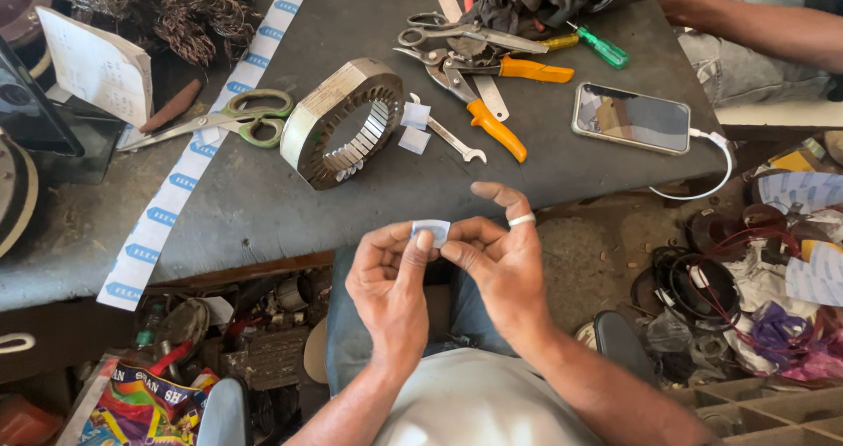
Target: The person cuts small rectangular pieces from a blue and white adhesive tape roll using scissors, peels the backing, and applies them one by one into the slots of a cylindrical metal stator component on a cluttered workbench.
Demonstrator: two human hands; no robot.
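Both of our hands meet just off the near edge of the desk [263,226], pinching one small white paper slip [431,228] between them: our left hand [386,288] has thumb and forefinger closed on the slip's left end with the other fingers curled in, and our right hand [500,266] grips the right end between thumb and forefinger, its ringed finger lifted and loosely spread. We take the metal stator core [341,123] on the desk as our landmark; the slip sits well nearer to us than it and a little to its right. Just right of the core lie two more small paper pieces [414,126] and a small spanner [455,139]. Further right are orange-handled snips [474,104], and beyond those a phone [632,118] with a white cable plugged in. To the core's left rest green-handled scissors [241,117], lying across a long white paper strip [189,161] with blue marks that runs diagonally over the desk. Past the core, on the far side, we see steel scissors [457,35] and a green-handled screwdriver [601,48]. Another person's arm [755,25] rests at the far right corner.
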